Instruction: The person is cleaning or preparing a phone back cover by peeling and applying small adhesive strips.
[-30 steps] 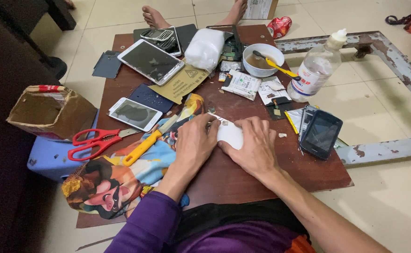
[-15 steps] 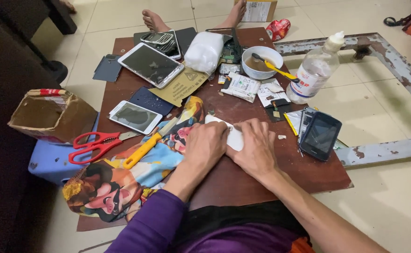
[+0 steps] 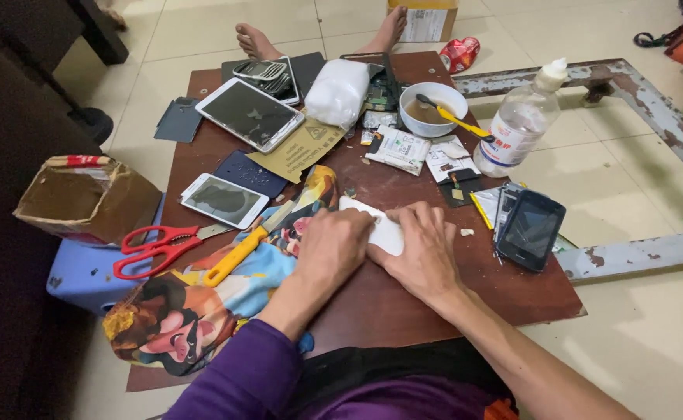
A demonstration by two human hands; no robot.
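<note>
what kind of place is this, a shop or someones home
Probably a home floor used for phone repair: a low wooden table on floor tiles, loose phones like the white phone, and both hands pressing a white device.

Dark-screened black phone (image 3: 530, 230) just right of the right hand (image 3: 425, 253); white phone with grey screen (image 3: 224, 200) left of the left hand (image 3: 332, 247); white tablet, dark cracked screen (image 3: 249, 114), farther beyond it; tan triangular-marked envelope (image 3: 304, 148) between; open brown carton (image 3: 86, 199) far left; clear bottle's white-red label (image 3: 508, 142) beyond the right hand.
</note>
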